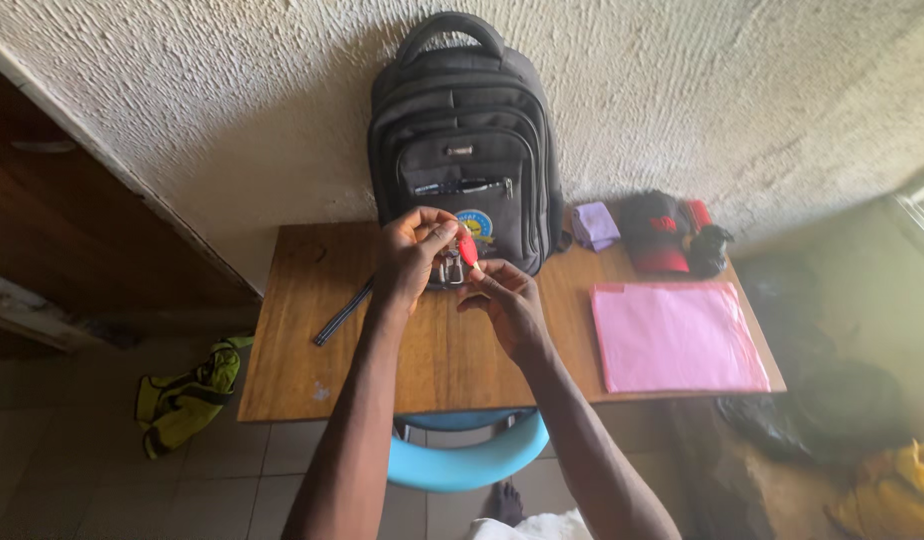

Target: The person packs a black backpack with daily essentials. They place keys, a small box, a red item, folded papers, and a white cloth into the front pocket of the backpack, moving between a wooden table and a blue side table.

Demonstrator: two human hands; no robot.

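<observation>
– So, what's held in front of the backpack [465,150]?
– A small padlock [450,268], pinched in the left hand [410,255]; the right hand [507,300] nips a red key [468,248].
– Handling?
– Probably hard, heavy for its size; hold the body.

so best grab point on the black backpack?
Take the black backpack by its top handle, coming from above. It stands upright against the wall and the arched loop stands clear at the top, while both hands crowd its lower front.
</observation>
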